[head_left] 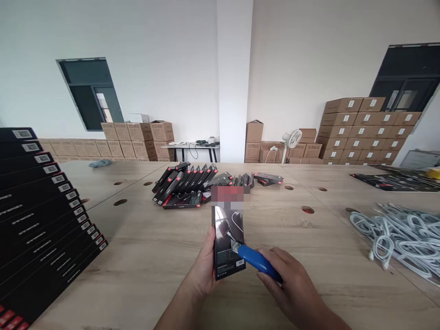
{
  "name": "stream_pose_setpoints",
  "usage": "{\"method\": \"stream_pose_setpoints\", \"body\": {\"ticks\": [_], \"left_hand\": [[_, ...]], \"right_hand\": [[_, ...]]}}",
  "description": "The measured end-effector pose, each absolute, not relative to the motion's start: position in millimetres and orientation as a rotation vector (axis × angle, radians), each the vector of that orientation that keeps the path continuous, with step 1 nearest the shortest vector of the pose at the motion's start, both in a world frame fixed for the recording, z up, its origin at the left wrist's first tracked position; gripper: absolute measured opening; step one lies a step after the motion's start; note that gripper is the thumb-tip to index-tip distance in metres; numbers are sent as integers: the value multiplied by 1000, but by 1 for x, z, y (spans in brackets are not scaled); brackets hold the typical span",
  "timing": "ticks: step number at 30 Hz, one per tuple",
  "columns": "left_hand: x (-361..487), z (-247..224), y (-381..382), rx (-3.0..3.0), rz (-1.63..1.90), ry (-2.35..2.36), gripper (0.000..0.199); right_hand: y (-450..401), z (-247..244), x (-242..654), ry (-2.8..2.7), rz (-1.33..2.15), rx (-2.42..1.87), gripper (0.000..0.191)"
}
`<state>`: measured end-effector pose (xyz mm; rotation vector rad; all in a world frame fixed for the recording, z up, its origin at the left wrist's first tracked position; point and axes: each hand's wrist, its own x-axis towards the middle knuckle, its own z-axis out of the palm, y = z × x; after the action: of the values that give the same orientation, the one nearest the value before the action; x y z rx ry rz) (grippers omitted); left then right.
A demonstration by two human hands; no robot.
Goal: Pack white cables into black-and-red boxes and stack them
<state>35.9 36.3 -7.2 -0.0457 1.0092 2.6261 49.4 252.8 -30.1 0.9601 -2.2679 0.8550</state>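
Observation:
My left hand (202, 270) grips a slim black retail box (225, 233) by its left edge, above the table. Pictures of a white cable and a small barcode label are on the side facing me. In my right hand (292, 279) is a blue-handled tool (259, 262), its grey tip against or just in front of the box's right side. Whether the tip touches the surface I cannot tell. The top of the box is blurred out. Behind it, several similar black boxes (192, 181) lie leaning on one another on the wooden table (137, 256).
At left rises a tall leaning stack of black boxes (44, 229). Coiled white cables (405, 238) lie at right, with flat black printed sheets (395, 181) behind. The tabletop has round holes (307, 209). Cartons (354, 130) and a white fan (292, 139) stand beyond.

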Motion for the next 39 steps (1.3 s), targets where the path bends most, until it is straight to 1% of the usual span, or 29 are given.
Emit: {"method": "stream_pose_setpoints", "body": {"ticks": [18, 26, 32, 39], "left_hand": [[37, -6, 38, -129, 2620, 1114, 70], [38, -4, 39, -146, 2608, 1104, 66], [38, 1, 41, -211, 2599, 1140, 71], [41, -2, 55, -299, 2383, 1154, 69]], "right_hand": [[252, -29, 50, -2249, 858, 985, 28], [252, -26, 51, -2294, 899, 984, 26], [248, -29, 52, -2236, 859, 944, 26], [254, -35, 46, -2140, 814, 718, 25]]}}
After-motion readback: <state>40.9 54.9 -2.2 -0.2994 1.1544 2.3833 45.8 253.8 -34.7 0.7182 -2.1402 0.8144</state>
